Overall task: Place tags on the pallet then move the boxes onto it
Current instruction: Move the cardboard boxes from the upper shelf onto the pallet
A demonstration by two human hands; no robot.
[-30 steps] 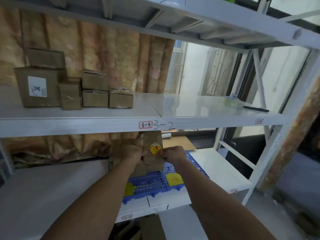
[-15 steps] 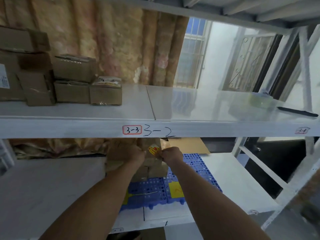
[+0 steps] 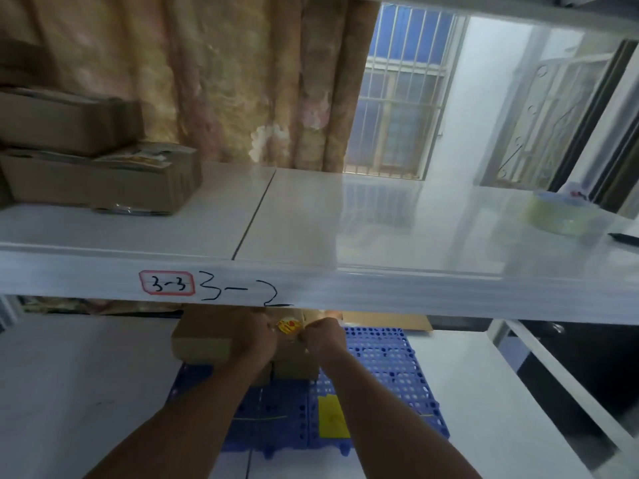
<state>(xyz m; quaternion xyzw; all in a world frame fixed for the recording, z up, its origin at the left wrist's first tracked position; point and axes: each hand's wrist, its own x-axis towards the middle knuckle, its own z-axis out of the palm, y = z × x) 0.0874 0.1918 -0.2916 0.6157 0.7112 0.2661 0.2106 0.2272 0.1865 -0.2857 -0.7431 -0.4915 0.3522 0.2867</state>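
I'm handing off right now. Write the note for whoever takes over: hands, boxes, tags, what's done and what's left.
Left hand: closed on the boxes on the pallet.
Right hand: closed on the upper box beside its yellow-and-red sticker.
Things: blue pallet on the lower shelf; one yellow tag lies on its front; a stack of brown boxes sits at its back left.
More boxes wait on the upper shelf at the left; tape roll at the right.
Done: tag placed, some boxes moved.
Left: release this box, bring down the upper-shelf boxes.
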